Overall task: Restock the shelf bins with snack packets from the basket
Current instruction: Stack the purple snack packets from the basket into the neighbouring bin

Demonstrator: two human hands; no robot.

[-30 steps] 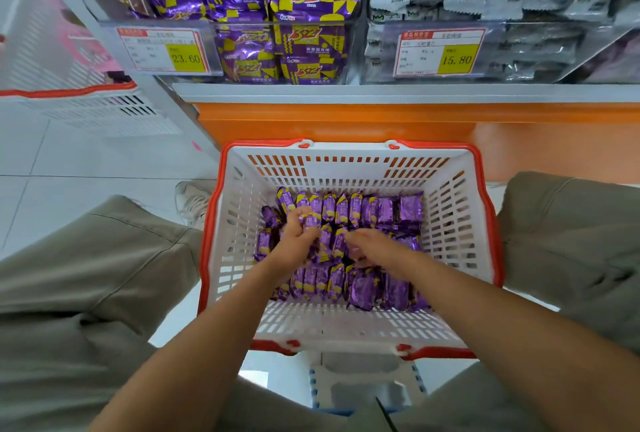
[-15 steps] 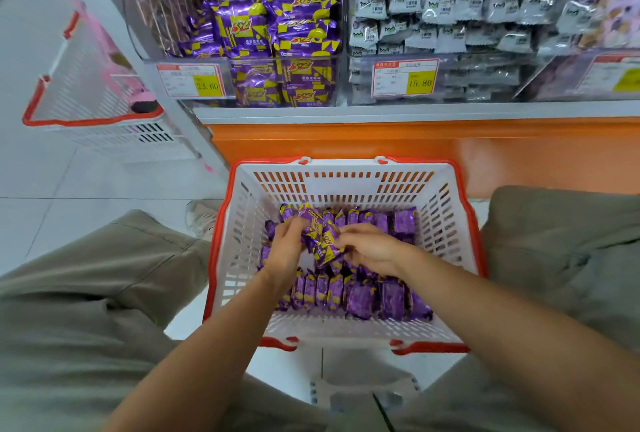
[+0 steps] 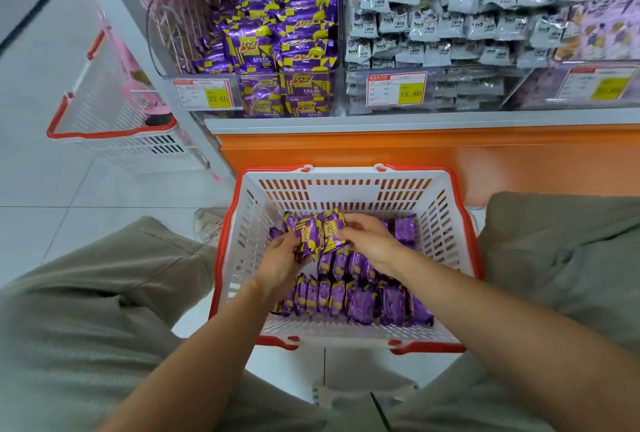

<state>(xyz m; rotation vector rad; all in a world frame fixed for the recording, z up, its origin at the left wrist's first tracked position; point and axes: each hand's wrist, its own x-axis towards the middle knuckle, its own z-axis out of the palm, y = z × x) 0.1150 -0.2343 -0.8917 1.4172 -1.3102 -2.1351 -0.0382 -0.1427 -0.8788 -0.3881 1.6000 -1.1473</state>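
Facing the big shelf bin (image 3: 298, 96) of purple snacks, I reach into the white basket (image 3: 346, 189) on the floor. My left hand (image 3: 279, 260) and right hand (image 3: 369, 241), close together, squeeze a bunch of purple packets (image 3: 317, 232) between them.

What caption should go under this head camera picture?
Left hand and right hand hold purple snack packets in the basket by the shelf bin.
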